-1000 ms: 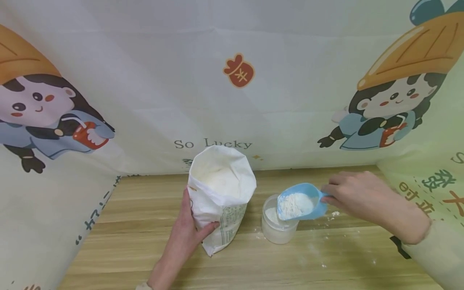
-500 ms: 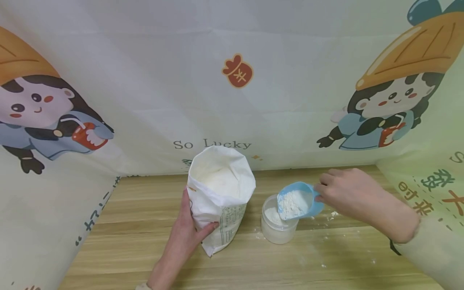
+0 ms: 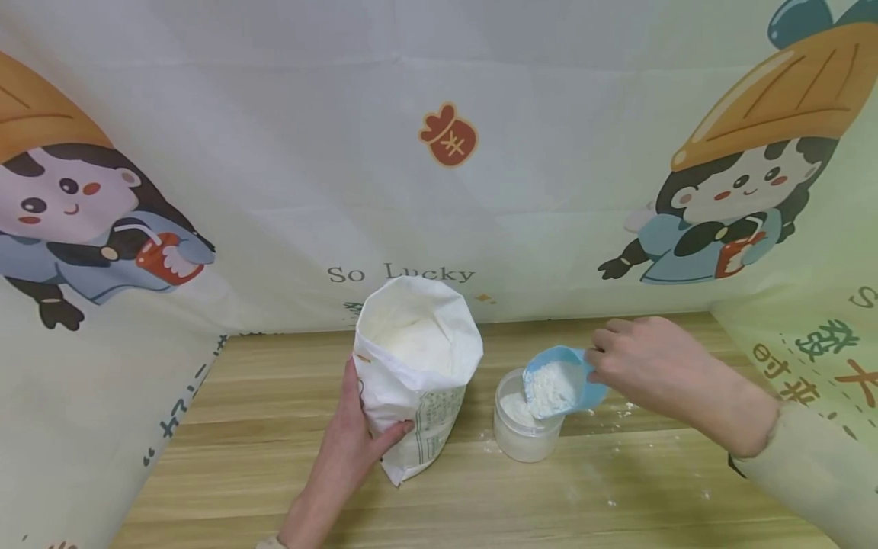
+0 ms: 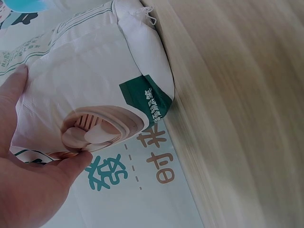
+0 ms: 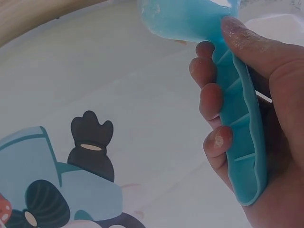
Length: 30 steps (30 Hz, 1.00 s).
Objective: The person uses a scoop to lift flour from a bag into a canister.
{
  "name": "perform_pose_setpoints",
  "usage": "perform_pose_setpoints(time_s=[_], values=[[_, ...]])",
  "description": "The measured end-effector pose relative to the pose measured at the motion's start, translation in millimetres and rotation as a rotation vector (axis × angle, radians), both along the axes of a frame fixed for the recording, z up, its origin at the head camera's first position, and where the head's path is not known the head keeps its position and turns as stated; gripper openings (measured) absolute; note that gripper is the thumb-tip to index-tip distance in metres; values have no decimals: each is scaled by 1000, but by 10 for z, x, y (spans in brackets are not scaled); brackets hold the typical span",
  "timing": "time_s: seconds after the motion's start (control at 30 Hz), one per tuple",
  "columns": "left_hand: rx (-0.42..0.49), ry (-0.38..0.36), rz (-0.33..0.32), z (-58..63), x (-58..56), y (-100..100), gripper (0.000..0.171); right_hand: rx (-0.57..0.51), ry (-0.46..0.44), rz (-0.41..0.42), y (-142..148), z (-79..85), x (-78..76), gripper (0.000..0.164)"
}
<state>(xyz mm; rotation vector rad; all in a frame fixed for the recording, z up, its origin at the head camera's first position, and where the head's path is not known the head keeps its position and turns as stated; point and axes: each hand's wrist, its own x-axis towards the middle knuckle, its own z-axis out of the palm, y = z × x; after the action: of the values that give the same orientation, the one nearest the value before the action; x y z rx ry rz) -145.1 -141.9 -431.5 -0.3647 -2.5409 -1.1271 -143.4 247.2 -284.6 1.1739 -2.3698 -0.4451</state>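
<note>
My left hand (image 3: 360,431) grips the side of an open white flour bag (image 3: 439,412), thumb across its front and fingers behind. White powder shows inside the bag's mouth. In the left wrist view the bag (image 4: 80,80) bears a picture of buns in a steamer and a green label. With my right hand (image 3: 648,366) I hold a light blue scoop (image 3: 588,393) heaped with white flour (image 3: 551,387). Its lip tilts down over the mouth of a clear round jar (image 3: 527,442), which has white powder in it. My fingers curl round the ribbed scoop handle (image 5: 240,128) in the right wrist view.
Specks of spilled flour (image 3: 612,502) dot the wooden table (image 3: 261,457) right of the jar. A pale cloth backdrop (image 3: 329,168) with cartoon prints rises behind the table and along both sides. The bag stands just left of the jar.
My right hand has shifted slightly left, and the scoop has tipped further toward the jar. The left hand and the bag have kept their place.
</note>
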Motion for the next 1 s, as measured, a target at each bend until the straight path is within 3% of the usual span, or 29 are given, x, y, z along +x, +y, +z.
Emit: perform_pose_setpoints(time_s=[1.0], values=[[12, -1, -10, 2, 1, -3, 131, 88, 43, -36, -192, 52, 45, 28]])
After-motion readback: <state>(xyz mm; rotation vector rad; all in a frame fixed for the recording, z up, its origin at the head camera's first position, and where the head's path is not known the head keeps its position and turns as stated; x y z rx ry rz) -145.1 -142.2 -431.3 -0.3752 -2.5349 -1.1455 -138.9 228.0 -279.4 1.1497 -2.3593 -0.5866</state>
